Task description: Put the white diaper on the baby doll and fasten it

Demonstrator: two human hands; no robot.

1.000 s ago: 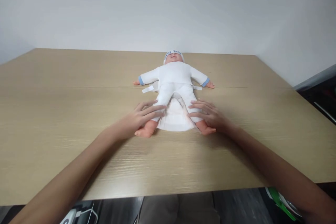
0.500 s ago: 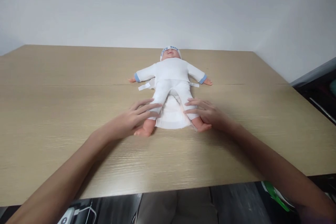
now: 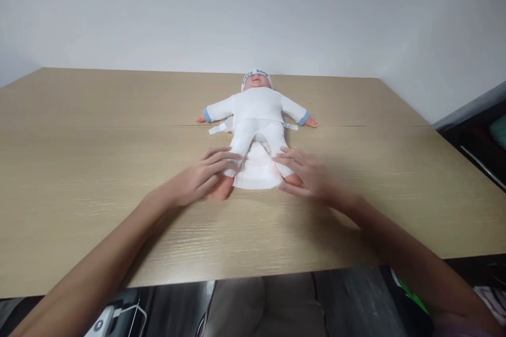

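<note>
The doll (image 3: 259,110) lies on its back mid-counter (image 3: 98,131), legs apart over an open diaper (image 3: 255,171). The left hand (image 3: 197,179) rests on one shin and the blurred right hand (image 3: 310,176) on the other, with both sets of fingers (image 3: 221,157) spread flat and gripping nothing. Parting the legs looks like the step in hand, so press lightly and evenly, keeping the doll centred on the diaper and the front flap unwrinkled.

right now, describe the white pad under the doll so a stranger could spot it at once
On the wide wooden table a doll in white lies on its back. Between its spread legs, flanked by the left hand and right hand, sits the pad: flat, white, with a rounded near edge, unlike the doll's clothes.
</note>
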